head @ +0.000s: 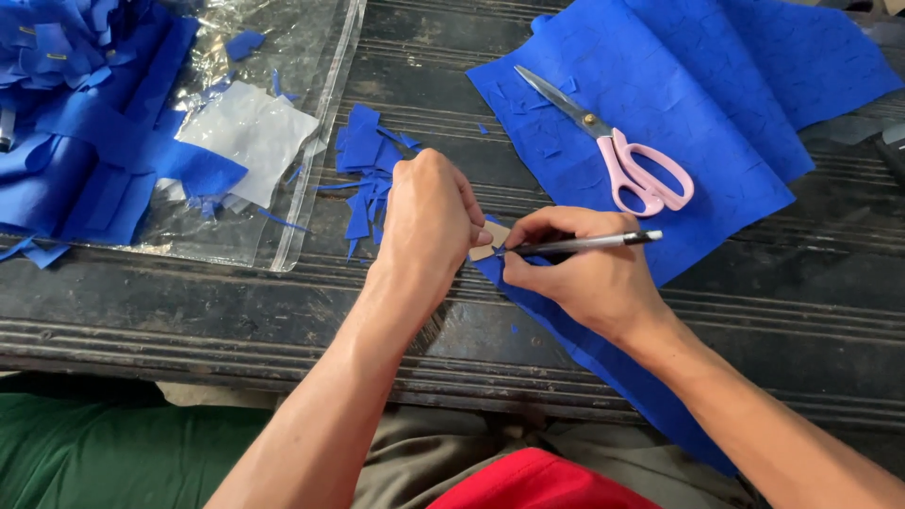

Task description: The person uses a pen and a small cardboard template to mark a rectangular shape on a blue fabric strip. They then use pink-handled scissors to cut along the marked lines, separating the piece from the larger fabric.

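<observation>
1. Cardboard template (490, 239), a small tan piece, lies on the near edge of the blue sheet (679, 104), between the two hands and mostly hidden by them.
2. Left hand (426, 221) is curled over the template, its fingertips pressing the piece down on the sheet; the fingers are bent and closed onto it.
3. Right hand (589, 273) grips a slim pen (584, 244) in a writing hold, and the tip meets the template's right edge, where it touches the blue sheet.
4. Progress, as I judge it: an outline is being traced and looks partly done, though the drawn line is too fine to see. Most of the sheet is uncut, so much material remains.
5. Pink-handled scissors (617, 155) rest closed on the sheet, well apart from both hands.
6. Blue offcuts (363, 165) lie on the dark wooden table (801, 283) just beyond the left hand, suggesting some cutting is finished.
7. Farther left, a clear plastic bag (311, 57) carries more blue pieces (85, 123).
</observation>
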